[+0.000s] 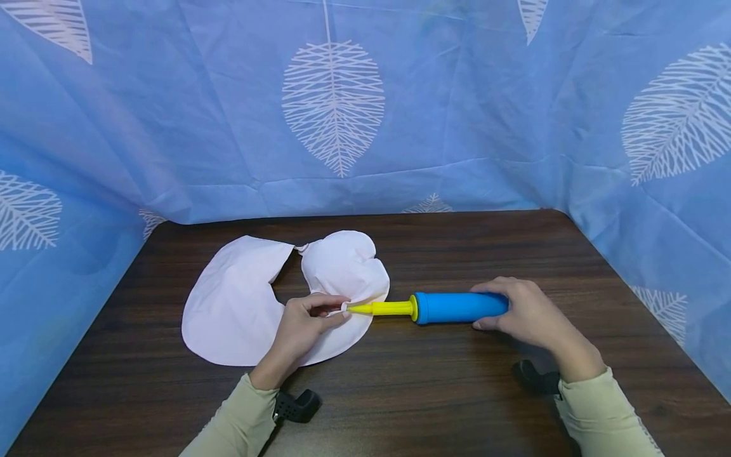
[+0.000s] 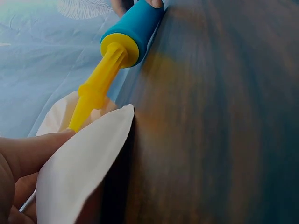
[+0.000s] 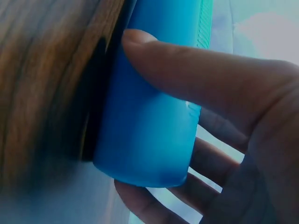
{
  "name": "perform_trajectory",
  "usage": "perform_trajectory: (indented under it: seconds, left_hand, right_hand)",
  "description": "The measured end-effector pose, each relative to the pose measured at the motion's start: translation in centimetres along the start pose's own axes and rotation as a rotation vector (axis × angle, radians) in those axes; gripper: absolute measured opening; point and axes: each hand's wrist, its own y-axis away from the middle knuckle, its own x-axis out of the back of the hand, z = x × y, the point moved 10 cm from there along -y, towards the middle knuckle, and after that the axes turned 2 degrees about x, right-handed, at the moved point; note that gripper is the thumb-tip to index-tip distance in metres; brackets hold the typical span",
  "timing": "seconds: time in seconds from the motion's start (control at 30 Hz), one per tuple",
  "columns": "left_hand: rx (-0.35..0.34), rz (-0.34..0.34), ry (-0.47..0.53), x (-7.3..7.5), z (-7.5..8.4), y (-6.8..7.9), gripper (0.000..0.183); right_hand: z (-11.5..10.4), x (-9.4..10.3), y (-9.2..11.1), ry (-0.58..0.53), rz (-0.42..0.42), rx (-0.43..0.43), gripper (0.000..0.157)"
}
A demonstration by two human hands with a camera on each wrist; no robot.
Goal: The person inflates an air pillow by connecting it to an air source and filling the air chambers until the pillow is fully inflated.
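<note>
Head view, and nearest you come the pale sleeves [image 1: 234,422], your two hands busy just beyond. Your right hand [image 1: 525,311] grips the rear of the pump [image 1: 457,308], laid along the table [image 1: 445,387]; your left hand [image 1: 299,327] pinches the small valve [image 1: 344,307] on the white piece [image 1: 228,311]. The yellow nozzle [image 1: 381,309] runs straight to that pinch, though how deep its tip sits you can't tell. Hold the valve firmly, line the barrel up with it and press gently along that axis, never sideways (the white skin looks thin enough to crease, at a guess). Now the feel of things: smooth blue cylinder, tapering yellow plastic, then soft, slack white sheeting curving round a notched gap into a puckered lobe. Dark wood grain spreads beneath, and furthest off hangs wrinkled blue cloth [image 1: 457,95], printed with white leaves.
</note>
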Motion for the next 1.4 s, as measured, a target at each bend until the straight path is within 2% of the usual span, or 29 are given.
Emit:
perform_trajectory:
  seconds: [0.23, 0.47, 0.7, 0.9, 1.03, 1.13, 1.4]
  left_hand:
    - [-0.025, -0.009, 0.002, -0.2, 0.1, 0.0, 0.021]
    - [-0.015, -0.013, 0.000, -0.2, -0.1, -0.1, 0.022]
    - [-0.011, -0.017, -0.007, -0.2, 0.0, -0.1, 0.023]
    - [-0.002, -0.012, -0.010, -0.1, 0.0, 0.0, 0.022]
    - [0.004, -0.008, -0.014, -0.1, -0.2, 0.2, 0.021]
    - [0.004, -0.010, -0.017, -0.1, -0.2, 0.3, 0.022]
    - [-0.010, -0.008, -0.016, 0.0, 0.2, 0.1, 0.021]
  right_hand:
    - [2.3, 0.5, 0.4, 0.003, -0.053, -0.076, 0.058]
    - [6.6, 1.9, 1.6, 0.002, -0.085, -0.151, 0.066]
    - [10.5, 4.0, 3.2, 0.063, -0.080, -0.229, 0.068]
    - [12.0, 4.6, 3.9, 0.111, -0.089, -0.292, 0.068]
    - [11.7, 4.4, 3.7, 0.128, -0.082, -0.302, 0.070]
    - [10.7, 4.1, 3.2, 0.123, -0.065, -0.277, 0.069]
    - [5.3, 2.3, 1.2, 0.080, -0.003, -0.146, 0.061]
